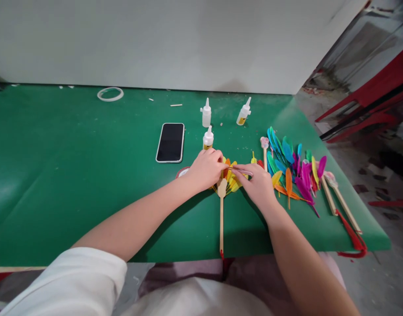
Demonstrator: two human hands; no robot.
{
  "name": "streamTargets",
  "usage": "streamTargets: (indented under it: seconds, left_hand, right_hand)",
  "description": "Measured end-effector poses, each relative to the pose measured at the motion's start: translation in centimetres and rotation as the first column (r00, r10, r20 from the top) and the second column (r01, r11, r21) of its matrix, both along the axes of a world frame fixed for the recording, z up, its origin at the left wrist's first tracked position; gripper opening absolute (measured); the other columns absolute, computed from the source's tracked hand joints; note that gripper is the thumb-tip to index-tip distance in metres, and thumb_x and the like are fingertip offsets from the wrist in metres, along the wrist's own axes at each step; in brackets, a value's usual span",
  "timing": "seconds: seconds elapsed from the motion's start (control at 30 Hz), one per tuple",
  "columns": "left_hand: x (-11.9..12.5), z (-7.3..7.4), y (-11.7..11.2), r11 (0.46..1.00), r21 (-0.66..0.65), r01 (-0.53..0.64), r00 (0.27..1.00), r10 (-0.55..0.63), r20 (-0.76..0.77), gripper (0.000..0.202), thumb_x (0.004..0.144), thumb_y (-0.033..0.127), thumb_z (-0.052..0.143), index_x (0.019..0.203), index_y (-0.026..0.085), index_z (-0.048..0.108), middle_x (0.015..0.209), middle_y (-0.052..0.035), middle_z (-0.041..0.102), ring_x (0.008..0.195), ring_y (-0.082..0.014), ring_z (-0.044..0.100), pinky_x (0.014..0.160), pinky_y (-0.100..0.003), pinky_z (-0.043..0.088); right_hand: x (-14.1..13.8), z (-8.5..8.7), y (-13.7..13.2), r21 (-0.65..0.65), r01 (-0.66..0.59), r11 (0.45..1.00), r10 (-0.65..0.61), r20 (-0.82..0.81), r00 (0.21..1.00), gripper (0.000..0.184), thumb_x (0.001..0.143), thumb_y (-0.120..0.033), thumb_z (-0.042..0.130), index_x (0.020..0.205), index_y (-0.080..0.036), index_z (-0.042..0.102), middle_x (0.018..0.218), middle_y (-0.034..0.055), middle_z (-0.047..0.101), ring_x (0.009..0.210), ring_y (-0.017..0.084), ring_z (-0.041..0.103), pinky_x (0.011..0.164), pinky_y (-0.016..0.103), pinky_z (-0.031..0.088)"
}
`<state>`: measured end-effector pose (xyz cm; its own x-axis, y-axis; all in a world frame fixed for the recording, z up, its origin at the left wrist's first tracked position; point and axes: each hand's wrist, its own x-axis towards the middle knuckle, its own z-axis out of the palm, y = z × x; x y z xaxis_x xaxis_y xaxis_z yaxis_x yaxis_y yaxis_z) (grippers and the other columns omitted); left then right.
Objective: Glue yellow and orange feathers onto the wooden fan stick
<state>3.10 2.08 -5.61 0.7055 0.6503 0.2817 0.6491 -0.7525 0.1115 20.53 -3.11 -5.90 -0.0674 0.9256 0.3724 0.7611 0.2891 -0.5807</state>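
Observation:
A feather fan lies in front of me, its pale wooden handle [221, 219] pointing towards the table's front edge with a red cord at the end. Yellow and orange feathers [235, 185] spread from its head, partly covered by my hands. My right hand [259, 181] grips slim tweezers [243, 170], whose tips reach left over the feathers. At those tips, the fingers of my left hand [206, 169] are pinched together; what they hold is hidden. Just behind my left hand stands a white glue bottle [208, 138]. A round reddish-rimmed object [182, 172] shows partly beneath my left wrist.
Two more glue bottles [206, 115] stand farther back. A phone [170, 143] lies left of them, and a clear tape ring [110, 94] near the wall. Colourful loose feathers [288, 153] and wooden handles [344, 204] with a red tassel [354, 237] lie right. Red chairs [369, 96] stand beyond.

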Motion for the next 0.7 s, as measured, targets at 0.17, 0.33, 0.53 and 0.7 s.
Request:
streamTargets:
  seconds: [0.17,0.33,0.53,0.7]
  left_hand:
    - [-0.03,0.13,-0.06,1.0,0.01,-0.003,1.0,0.003,-0.027,0.022,0.085,0.023,0.049,0.093,0.024,0.07,0.089,-0.0083,0.056,0.085,-0.0224,0.046,0.068,-0.035,0.033]
    - [0.07,0.21,-0.19,1.0,0.018,-0.005,0.999,0.005,-0.046,0.022,0.084,0.022,0.05,0.093,0.023,0.07,0.09,-0.0083,0.056,0.086,-0.0227,0.046,0.068,-0.035,0.034]
    - [0.09,0.16,-0.25,1.0,0.024,-0.004,0.999,0.005,-0.043,0.021,0.083,0.019,0.05,0.091,0.023,0.07,0.089,-0.0081,0.056,0.086,-0.0231,0.047,0.069,-0.036,0.034]
    - [0.0,-0.01,-0.16,1.0,0.02,0.0,0.999,0.001,-0.032,0.022,0.081,0.017,0.05,0.09,0.023,0.07,0.09,-0.008,0.057,0.087,-0.0229,0.047,0.07,-0.035,0.034]
  right_hand:
    - [-0.03,-0.04,-0.01,0.03,-0.006,1.0,0.006,-0.003,1.0,0.014,0.08,-0.03,0.06,0.084,-0.023,0.071,0.083,0.0035,0.073,0.077,0.02,0.065,0.073,0.035,0.051]
    - [-0.05,-0.17,0.02,0.061,-0.007,0.998,0.007,0.005,1.0,0.014,0.08,-0.03,0.06,0.085,-0.022,0.071,0.082,0.0037,0.073,0.076,0.02,0.065,0.071,0.034,0.051]
    - [-0.24,0.24,-0.11,0.114,-0.011,0.993,0.01,0.009,1.0,0.014,0.081,-0.029,0.057,0.081,-0.024,0.071,0.078,0.0022,0.072,0.072,0.019,0.065,0.069,0.033,0.052]
    - [-0.19,0.8,-0.38,0.166,0.054,0.985,-0.046,-0.054,0.997,0.016,0.082,-0.028,0.055,0.078,-0.024,0.07,0.077,0.0022,0.072,0.072,0.019,0.064,0.072,0.035,0.052]
